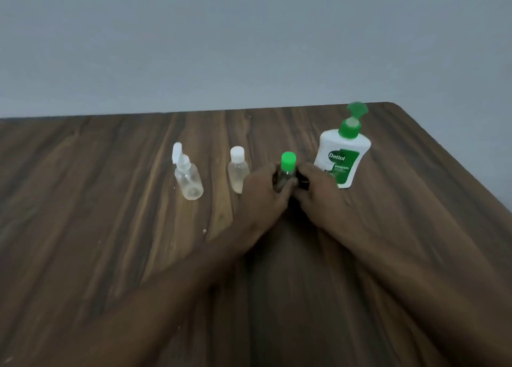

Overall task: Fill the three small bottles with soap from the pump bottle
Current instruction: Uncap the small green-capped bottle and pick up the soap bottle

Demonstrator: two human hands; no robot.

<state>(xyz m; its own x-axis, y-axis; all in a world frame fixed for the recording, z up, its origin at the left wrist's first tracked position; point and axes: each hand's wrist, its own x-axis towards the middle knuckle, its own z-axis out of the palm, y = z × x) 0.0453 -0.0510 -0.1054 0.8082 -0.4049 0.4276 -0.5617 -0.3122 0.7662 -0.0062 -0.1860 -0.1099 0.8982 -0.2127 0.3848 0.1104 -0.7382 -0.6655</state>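
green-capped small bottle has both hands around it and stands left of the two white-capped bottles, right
Wrong side. In the head view the green-capped small bottle does have the left hand and right hand around it, but it stands right of the two white-capped ones: the open-lidded bottle and the closed bottle.

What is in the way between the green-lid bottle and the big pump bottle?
Only the person's own right hand, which holds the green-lid bottle together with the left hand. The pump bottle stands just to its right.
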